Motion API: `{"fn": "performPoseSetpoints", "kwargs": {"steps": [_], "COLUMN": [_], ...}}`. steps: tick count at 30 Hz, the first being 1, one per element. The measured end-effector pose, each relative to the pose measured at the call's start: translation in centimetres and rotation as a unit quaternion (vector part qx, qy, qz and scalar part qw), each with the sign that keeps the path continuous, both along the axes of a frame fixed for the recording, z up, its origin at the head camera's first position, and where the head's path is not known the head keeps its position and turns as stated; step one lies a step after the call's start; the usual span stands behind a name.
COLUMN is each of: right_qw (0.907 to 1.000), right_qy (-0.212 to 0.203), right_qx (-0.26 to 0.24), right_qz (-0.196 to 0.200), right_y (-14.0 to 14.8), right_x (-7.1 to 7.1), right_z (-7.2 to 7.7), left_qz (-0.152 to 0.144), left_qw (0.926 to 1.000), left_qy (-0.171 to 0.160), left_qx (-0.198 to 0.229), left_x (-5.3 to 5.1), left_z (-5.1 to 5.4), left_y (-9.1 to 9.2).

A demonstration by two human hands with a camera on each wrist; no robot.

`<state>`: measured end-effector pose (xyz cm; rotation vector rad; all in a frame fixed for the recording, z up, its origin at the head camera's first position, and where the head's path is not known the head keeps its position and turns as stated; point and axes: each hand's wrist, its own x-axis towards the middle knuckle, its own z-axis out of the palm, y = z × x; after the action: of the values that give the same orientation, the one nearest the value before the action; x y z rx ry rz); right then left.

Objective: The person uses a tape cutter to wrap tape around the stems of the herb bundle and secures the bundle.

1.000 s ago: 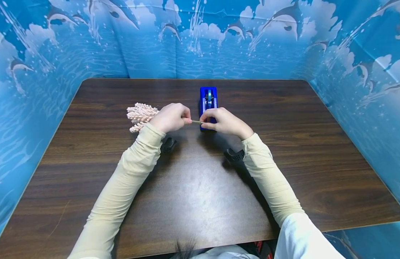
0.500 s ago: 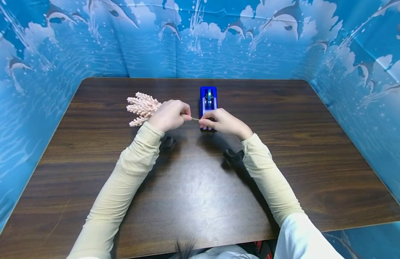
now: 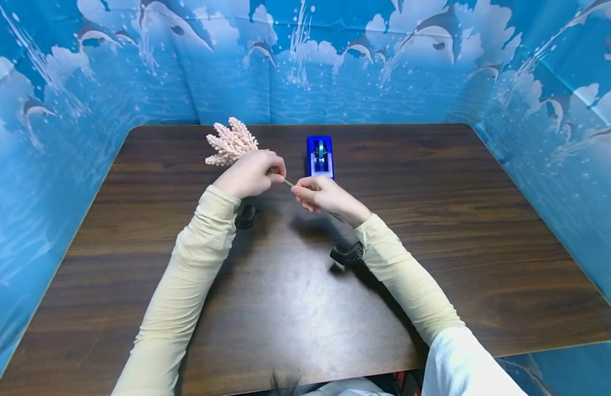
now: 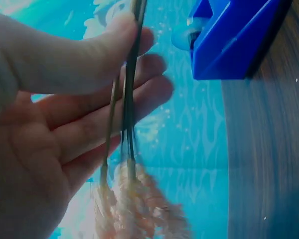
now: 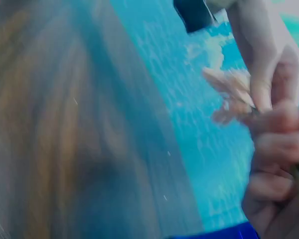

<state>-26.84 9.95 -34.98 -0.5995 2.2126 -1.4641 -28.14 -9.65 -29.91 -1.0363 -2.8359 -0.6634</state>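
Observation:
A bunch of pale pink artificial flowers (image 3: pixel 232 144) with thin greenish stems is held above the table, its heads pointing to the far left. My left hand (image 3: pixel 251 172) pinches the stems between thumb and fingers just below the heads. In the left wrist view, several thin stems (image 4: pixel 131 99) run past the spread lower fingers, with the heads blurred below. My right hand (image 3: pixel 327 196) grips the stems farther down, close to the left hand. The right wrist view shows its curled fingers (image 5: pixel 276 149), blurred. A blue tape dispenser (image 3: pixel 319 157) stands just beyond the right hand.
The dark wood-grain table (image 3: pixel 463 220) extends to both sides and toward the body. A blue curtain (image 3: pixel 315 66) with dolphins hangs behind it. Black wrist devices (image 3: pixel 347 254) sit under the forearms, above the table.
The flower heads have swung up and to the right, tilting the stems. My right hand has come left and nearer the body, uncovering more table by the dispenser; my left hand shifted slightly.

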Motion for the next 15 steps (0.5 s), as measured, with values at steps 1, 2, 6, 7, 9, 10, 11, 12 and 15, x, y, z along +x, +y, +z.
{"fn": "performPoseSetpoints", "kwargs": {"steps": [1,2,6,7,9,10,11,12,15], "right_qw": [0.9998,0.9990,0.9905,0.9867,0.9791,0.9759,0.9740,0.9730,0.9734], "right_qy": [-0.003,-0.006,-0.017,-0.019,-0.021,-0.020,-0.020,-0.021,-0.023], "right_qx": [-0.012,-0.024,-0.084,-0.105,-0.142,-0.154,-0.162,-0.166,-0.165], "right_qz": [-0.018,-0.036,-0.107,-0.123,-0.145,-0.153,-0.157,-0.159,-0.157], "right_y": [-0.2,-0.5,-1.3,-1.5,-2.0,-2.3,-2.6,-3.0,-4.5], "right_x": [0.2,0.4,0.8,0.7,0.6,0.5,0.5,0.4,0.3], "right_z": [0.0,0.0,0.4,0.6,1.1,1.3,1.5,1.7,2.1], "left_qz": [0.004,0.009,0.067,0.088,0.130,0.147,0.160,0.165,0.165], "left_qw": [0.9998,0.9992,0.9912,0.9892,0.9853,0.9831,0.9813,0.9798,0.9746], "left_qy": [0.002,0.006,0.021,0.013,-0.022,-0.041,-0.060,-0.079,-0.117], "left_qx": [0.018,0.038,0.113,0.116,0.109,0.100,0.089,0.081,0.096], "left_x": [0.0,0.0,0.4,0.5,0.8,0.8,0.7,0.6,-0.1], "left_z": [-0.1,-0.1,0.4,0.6,1.0,1.0,1.0,0.9,0.3], "left_y": [-0.1,-0.1,0.2,0.1,0.0,-0.1,-0.2,-0.3,-0.5]}}
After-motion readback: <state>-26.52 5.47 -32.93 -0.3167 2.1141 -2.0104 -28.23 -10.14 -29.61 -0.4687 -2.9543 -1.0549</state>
